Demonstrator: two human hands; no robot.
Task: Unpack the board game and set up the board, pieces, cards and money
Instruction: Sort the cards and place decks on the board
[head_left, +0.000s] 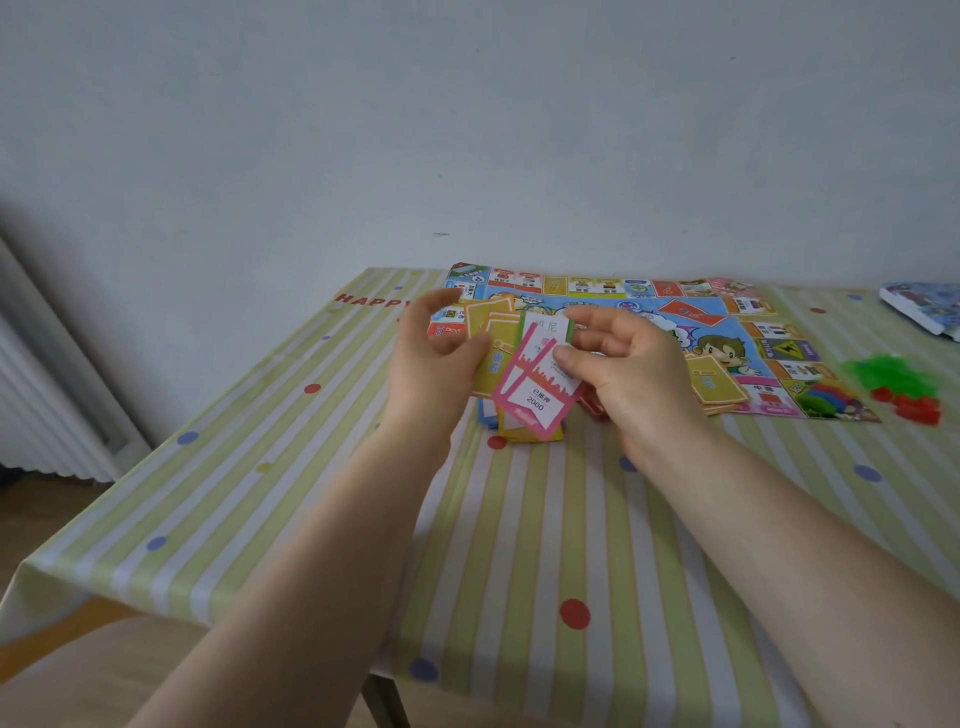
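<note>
The colourful game board (644, 317) lies unfolded at the far side of the table. My left hand (436, 358) holds a fan of yellow-backed cards (493, 325) above the board's near left corner. My right hand (623, 364) pinches a pink-bordered card marked 2000 (535, 395) against that fan. Under the hands a small stack of cards (524, 434) rests on the tablecloth. A yellow card pile (717, 389) sits on the board's near right part.
Green and red plastic pieces (898, 384) lie to the right of the board. A blue printed box part (924, 304) sits at the far right edge. The striped, dotted tablecloth (519, 545) covers the table; a radiator (47, 395) stands on the left.
</note>
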